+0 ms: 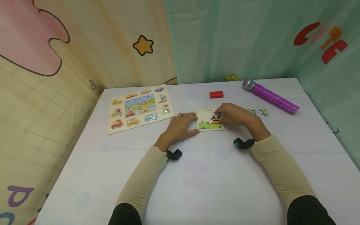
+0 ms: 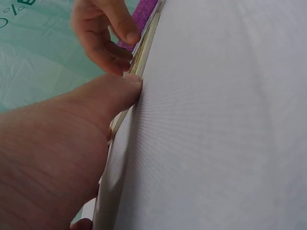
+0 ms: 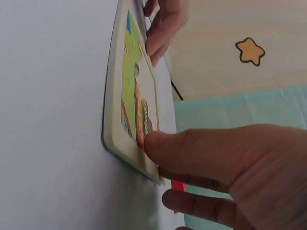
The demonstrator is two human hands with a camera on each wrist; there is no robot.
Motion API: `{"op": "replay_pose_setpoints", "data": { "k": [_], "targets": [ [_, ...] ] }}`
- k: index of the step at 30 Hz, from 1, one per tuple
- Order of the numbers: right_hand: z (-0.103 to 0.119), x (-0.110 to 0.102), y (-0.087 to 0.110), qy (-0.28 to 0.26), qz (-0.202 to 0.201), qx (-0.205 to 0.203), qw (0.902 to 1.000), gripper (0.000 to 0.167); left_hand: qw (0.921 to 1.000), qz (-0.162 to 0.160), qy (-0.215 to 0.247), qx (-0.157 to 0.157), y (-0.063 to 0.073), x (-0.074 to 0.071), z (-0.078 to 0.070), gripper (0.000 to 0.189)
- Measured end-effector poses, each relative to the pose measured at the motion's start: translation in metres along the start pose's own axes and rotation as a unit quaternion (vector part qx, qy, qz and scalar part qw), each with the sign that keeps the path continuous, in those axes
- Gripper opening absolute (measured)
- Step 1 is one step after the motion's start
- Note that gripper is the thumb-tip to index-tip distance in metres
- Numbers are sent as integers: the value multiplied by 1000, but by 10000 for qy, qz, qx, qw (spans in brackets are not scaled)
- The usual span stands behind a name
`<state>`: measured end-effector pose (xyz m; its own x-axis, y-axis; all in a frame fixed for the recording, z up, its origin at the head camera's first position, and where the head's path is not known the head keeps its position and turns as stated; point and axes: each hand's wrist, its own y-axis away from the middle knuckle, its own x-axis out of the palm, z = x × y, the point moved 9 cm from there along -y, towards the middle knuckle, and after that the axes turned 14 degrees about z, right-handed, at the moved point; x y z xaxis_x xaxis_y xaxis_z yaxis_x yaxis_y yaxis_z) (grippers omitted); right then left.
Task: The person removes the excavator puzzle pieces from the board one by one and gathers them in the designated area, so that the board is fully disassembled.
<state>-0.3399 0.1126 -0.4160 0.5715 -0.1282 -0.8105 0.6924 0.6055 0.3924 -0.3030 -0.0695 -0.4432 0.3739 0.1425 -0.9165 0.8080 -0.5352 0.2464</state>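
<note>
Both hands are at a small cream puzzle board whose picture shows a colourful train on green ground. The left hand rests along its left side, fingertips at the upper left edge and thumb at the lower left corner. The left wrist view has that thumb against the board's edge. Over the board's right part, the right hand bends down. Its thumb presses on the picture near the right end, the other fingers standing apart from it. Two small puzzle pieces lie just right of the right hand.
A larger picture board with vehicle pieces lies at the back left of the white table. Behind the small board is a red block. A glittery purple microphone lies at the back right, before a printed curtain.
</note>
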Motion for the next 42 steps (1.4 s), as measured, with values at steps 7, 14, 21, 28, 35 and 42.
{"op": "replay_pose_setpoints", "data": {
  "k": [7,14,21,28,35,42],
  "targets": [
    [7,4,-4,266,-126,18,9996,31,9999,-6,-126,-19,-1,0,-2,64],
    [7,6,-5,61,-189,-163,9997,32,9999,47,-81,-53,1,0,-1,65],
    [8,5,-3,79,-257,-164,9995,33,9999,50,-86,-43,1,0,-1,65],
    [10,3,-2,266,-326,-90,9991,35,9999,16,-124,-34,1,0,-1,65],
    [7,1,-1,285,-359,-111,9989,34,9999,15,-166,-38,-1,0,-1,65],
    [7,2,-1,247,-392,-104,9989,34,9997,39,-224,-75,-1,1,0,65]
  ]
}}
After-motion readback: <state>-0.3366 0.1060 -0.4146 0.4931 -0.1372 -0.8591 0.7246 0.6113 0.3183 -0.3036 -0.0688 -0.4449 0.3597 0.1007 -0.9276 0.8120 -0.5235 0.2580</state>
